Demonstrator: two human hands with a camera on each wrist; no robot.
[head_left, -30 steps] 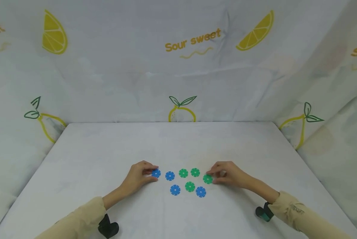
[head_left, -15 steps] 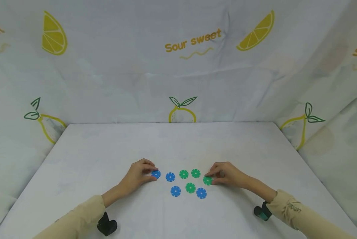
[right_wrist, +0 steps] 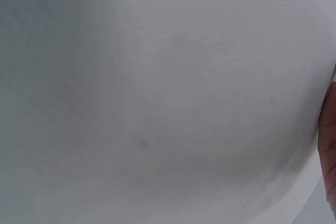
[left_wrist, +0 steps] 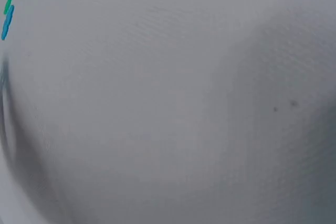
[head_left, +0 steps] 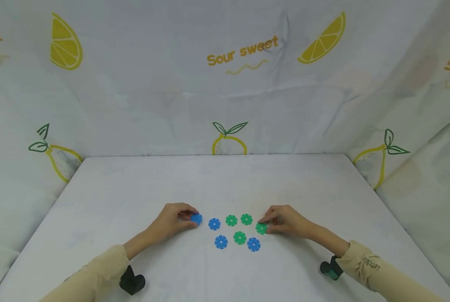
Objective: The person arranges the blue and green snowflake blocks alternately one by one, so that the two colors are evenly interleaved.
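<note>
In the head view, my left hand [head_left: 171, 220] pinches a blue snowflake disc [head_left: 196, 219] by its edge, between thumb and fingers, at the left end of the group. Across from it, my right hand [head_left: 288, 220] holds a green snowflake disc [head_left: 261, 228] the same way, at the right end. Between the hands lie a blue disc [head_left: 214, 224], two green discs [head_left: 231, 220] in the back row, and a front row of blue [head_left: 221, 242], green [head_left: 239, 238] and blue [head_left: 254, 244]. The right wrist view catches only part of the right hand [right_wrist: 327, 145].
A white cloth covers the table [head_left: 225, 184], with a lemon-print curtain [head_left: 146, 84] rising behind it. Black wrist cameras [head_left: 132, 282] hang below both sleeves. At the left wrist view's upper left edge, a few discs [left_wrist: 8, 22] show edge-on.
My left hand has shifted slightly, its fingers drawing closer over the blue disc, which looks a little tilted. The right hand and its green disc are nearly still. The other discs keep their layout.
</note>
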